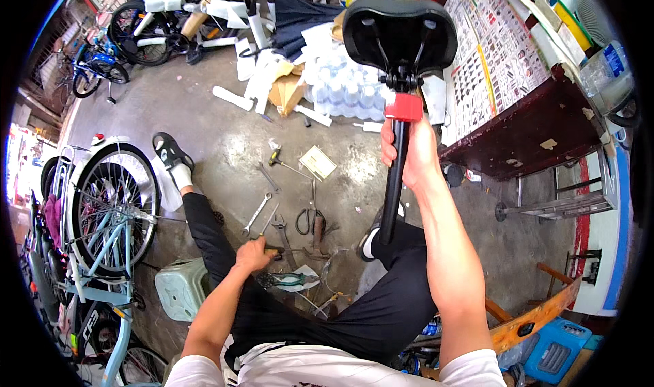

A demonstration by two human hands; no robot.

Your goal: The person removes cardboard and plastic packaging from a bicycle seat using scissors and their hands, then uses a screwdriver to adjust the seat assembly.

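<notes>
In my right hand (417, 152) is a black bicycle seat post (395, 176), gripped just below a red reflector (404, 106). A black saddle (400, 36) sits on top of the post, its underside and rails toward me. The post's lower end hangs over my right knee. Low over the floor, my left hand (253, 254) is closed on a screwdriver (270, 218), its thin shaft pointing away from me. Around it lie a combination wrench (257, 213), an adjustable wrench (283, 237), black-handled scissors (310, 220), a hammer (318, 237) and green-handled pliers (289, 279).
A light-blue bicycle (112, 237) stands at the left beside a pale green stool (180, 292). Shrink-wrapped bottles (347, 87) and packing material lie at the far side. A dark red board (511, 128) and a metal cart (558, 203) are at the right.
</notes>
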